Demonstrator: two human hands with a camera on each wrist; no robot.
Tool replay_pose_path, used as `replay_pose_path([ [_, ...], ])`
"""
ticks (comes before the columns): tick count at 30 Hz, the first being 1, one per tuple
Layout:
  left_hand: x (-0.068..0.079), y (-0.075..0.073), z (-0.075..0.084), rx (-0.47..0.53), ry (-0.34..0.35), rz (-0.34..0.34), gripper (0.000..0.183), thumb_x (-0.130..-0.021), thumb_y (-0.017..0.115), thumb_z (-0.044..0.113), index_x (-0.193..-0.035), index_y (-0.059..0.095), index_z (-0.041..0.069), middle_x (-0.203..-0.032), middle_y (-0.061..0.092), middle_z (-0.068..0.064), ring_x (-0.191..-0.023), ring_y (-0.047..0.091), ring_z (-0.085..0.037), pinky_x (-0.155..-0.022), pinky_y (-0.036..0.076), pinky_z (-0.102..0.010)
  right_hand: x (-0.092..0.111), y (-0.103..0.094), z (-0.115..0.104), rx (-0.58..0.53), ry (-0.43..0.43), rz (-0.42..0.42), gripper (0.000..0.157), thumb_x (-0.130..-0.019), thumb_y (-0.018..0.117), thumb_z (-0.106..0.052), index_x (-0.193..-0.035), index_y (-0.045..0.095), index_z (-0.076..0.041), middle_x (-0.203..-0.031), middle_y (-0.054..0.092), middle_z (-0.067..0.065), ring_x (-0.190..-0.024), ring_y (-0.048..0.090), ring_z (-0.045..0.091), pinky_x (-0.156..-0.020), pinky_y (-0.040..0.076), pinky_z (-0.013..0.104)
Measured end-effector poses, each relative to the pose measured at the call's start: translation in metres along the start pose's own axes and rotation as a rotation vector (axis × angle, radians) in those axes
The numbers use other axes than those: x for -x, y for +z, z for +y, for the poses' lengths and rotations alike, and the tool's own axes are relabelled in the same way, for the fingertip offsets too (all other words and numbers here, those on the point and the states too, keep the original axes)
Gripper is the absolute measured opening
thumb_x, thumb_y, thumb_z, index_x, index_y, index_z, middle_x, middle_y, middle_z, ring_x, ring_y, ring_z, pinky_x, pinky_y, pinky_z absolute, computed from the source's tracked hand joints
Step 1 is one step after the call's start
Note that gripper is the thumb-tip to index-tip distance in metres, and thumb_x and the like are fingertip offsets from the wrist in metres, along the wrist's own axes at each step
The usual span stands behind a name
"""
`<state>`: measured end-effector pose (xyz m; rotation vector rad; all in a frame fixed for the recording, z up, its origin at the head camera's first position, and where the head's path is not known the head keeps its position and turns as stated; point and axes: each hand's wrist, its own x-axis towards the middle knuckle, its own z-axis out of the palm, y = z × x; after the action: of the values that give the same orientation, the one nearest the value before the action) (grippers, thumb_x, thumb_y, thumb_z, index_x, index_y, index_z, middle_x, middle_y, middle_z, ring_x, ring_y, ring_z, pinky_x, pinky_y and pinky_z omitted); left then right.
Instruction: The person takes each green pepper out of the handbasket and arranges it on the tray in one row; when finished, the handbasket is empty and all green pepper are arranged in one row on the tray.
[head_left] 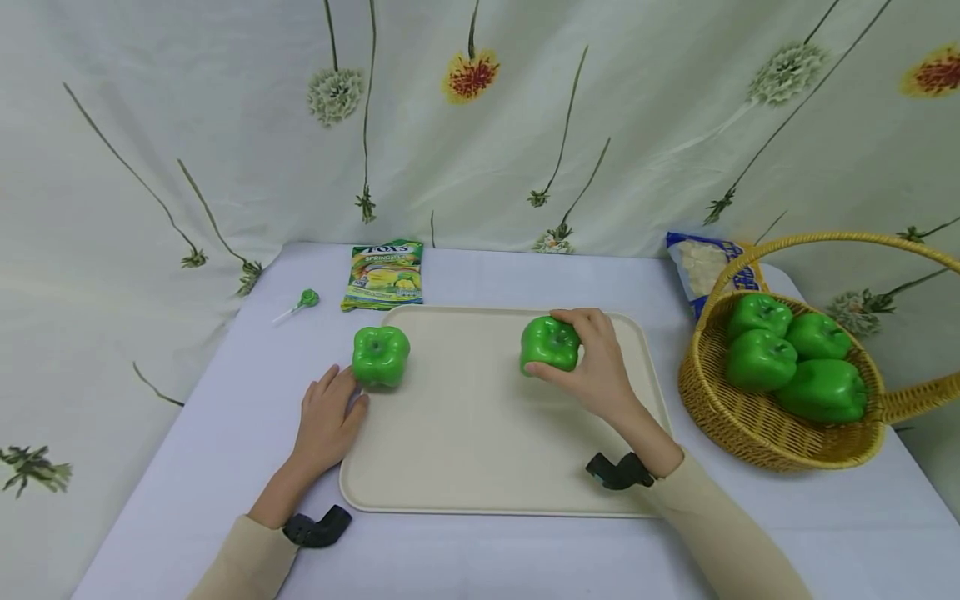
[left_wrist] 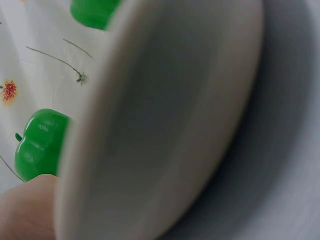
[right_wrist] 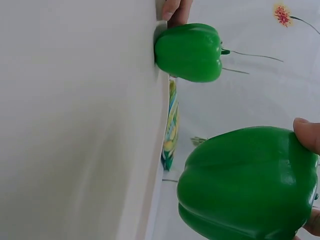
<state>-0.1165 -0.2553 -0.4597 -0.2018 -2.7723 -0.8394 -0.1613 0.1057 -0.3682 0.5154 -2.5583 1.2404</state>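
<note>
My right hand (head_left: 600, 375) grips a green bell pepper (head_left: 550, 342) between thumb and fingers over the right half of the cream tray (head_left: 480, 450). In the right wrist view this pepper (right_wrist: 245, 185) is held up off the tray's surface, its lobed bottom toward the tray. A second green bell pepper (head_left: 381, 356) stands upright at the tray's upper left corner. Beside it, my left hand (head_left: 326, 425) lies palm down along the tray's left edge, fingers loosely extended, fingertips right by that pepper. The left wrist view shows the tray rim (left_wrist: 95, 120) large and blurred.
On the right stands a wicker basket (head_left: 705, 417) with a tall handle, holding several green peppers (head_left: 761, 360). A blue and yellow bag (head_left: 701, 267) leans behind it. Past the tray lie a green candy packet (head_left: 385, 277) and, farther left, a green lollipop (head_left: 306, 299).
</note>
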Motion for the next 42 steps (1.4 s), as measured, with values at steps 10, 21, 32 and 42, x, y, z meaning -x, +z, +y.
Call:
replay_pose_path([
  [10, 0.0, 0.0, 0.0, -0.003, 0.002, 0.002, 0.044, -0.097, 0.047, 0.01, -0.14, 0.046, -0.001, -0.144, 0.046, -0.026, -0.14, 0.025, -0.053, -0.11, 0.009, -0.075, -0.023, 0.05, -0.032, -0.026, -0.051, -0.06, 0.071, -0.069, 0.088, -0.033, -0.128, 0.059, -0.006, -0.119, 0.052, 0.014, -0.114, 0.047, 0.029, -0.093, 0.049, 0.049],
  [21, 0.001, -0.001, -0.002, 0.0, 0.003, -0.004, 0.045, -0.097, 0.047, 0.01, -0.141, 0.045, 0.0, -0.145, 0.046, -0.025, -0.141, 0.024, -0.052, -0.11, 0.009, -0.074, -0.034, 0.091, -0.048, -0.017, -0.025, -0.146, 0.073, -0.07, 0.088, -0.037, -0.131, 0.058, -0.01, -0.12, 0.051, 0.011, -0.113, 0.046, 0.025, -0.093, 0.049, 0.043],
  [32, 0.001, -0.001, 0.0, 0.007, 0.019, 0.009, 0.044, -0.096, 0.048, 0.009, -0.139, 0.047, -0.001, -0.143, 0.047, -0.026, -0.139, 0.026, -0.054, -0.109, 0.01, -0.076, -0.037, 0.115, -0.043, -0.003, -0.012, -0.192, 0.072, -0.072, 0.087, -0.038, -0.131, 0.058, -0.008, -0.122, 0.051, 0.011, -0.112, 0.046, 0.025, -0.093, 0.048, 0.041],
  [42, 0.001, 0.0, -0.001, 0.001, 0.014, 0.01, 0.043, -0.096, 0.047, 0.009, -0.139, 0.047, -0.001, -0.144, 0.046, -0.026, -0.14, 0.026, -0.054, -0.109, 0.01, -0.075, -0.037, 0.12, -0.044, 0.003, -0.016, -0.197, 0.073, -0.072, 0.086, -0.039, -0.132, 0.058, -0.01, -0.123, 0.05, 0.011, -0.112, 0.048, 0.025, -0.092, 0.049, 0.04],
])
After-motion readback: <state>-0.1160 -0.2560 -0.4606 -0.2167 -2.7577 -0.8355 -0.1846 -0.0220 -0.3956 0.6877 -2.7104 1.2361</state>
